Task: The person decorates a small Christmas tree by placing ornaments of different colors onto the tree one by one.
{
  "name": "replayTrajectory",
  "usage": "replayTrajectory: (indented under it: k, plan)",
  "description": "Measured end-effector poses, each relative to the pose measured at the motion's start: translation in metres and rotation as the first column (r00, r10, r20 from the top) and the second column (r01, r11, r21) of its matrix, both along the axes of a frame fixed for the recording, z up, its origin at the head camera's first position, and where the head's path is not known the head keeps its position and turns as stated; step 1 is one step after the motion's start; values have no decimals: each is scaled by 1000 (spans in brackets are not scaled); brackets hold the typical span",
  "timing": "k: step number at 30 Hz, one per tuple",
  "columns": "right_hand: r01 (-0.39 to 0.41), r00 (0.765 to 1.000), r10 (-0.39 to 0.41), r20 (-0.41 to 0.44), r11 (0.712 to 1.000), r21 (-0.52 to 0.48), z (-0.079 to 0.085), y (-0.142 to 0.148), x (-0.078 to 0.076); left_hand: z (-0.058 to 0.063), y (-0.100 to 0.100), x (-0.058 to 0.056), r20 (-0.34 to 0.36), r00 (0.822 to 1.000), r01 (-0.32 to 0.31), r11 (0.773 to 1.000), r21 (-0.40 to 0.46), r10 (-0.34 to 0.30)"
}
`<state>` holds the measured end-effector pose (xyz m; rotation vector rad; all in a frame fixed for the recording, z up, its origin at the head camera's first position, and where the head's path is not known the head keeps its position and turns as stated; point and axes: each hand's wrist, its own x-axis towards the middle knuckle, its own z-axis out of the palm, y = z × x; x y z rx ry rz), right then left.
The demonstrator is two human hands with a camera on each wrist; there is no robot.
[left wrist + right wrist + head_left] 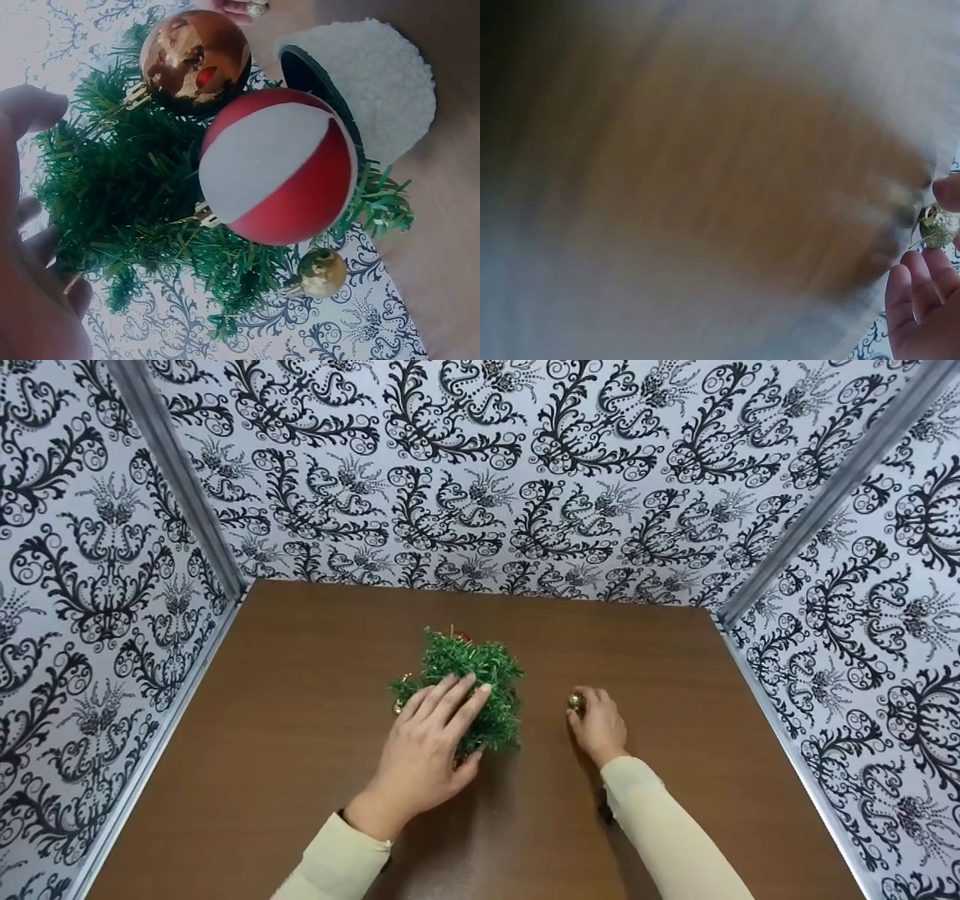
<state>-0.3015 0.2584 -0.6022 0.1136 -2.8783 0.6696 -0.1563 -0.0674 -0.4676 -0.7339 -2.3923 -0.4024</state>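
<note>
A small green tinsel Christmas tree (487,660) stands on the table. My left hand (431,735) rests on its near left side, fingers extended over the branches and thumb apart. In the left wrist view, baubles hang on the tree (142,180): a shiny copper-gold one (187,52), a red-and-white one (262,165) and a small gold one (322,271). The white fleecy base (367,82) shows there too. To the right of the tree, my right hand (602,727) pinches a small gold bauble (576,701); its thread loop shows in the right wrist view.
The brown wooden table (315,645) extends around the tree. Patterned black-and-white panels (465,510) with grey metal edge strips (810,502) enclose it at the back and both sides.
</note>
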Motion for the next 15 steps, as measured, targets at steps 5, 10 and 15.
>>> replayTrajectory:
  k: [5,10,15]
  plan:
    - [26,1000,-27,8,999,31,0,2,0,2,3,1,-3,1000,-14,1000,-4,14]
    - [39,999,-39,-6,997,72,2,2,1,5,4,1,-12,1000,-16,1000,10,16]
    - [54,999,-53,-8,995,89,8,3,2,9,3,2,16,1000,-21,1000,3,21]
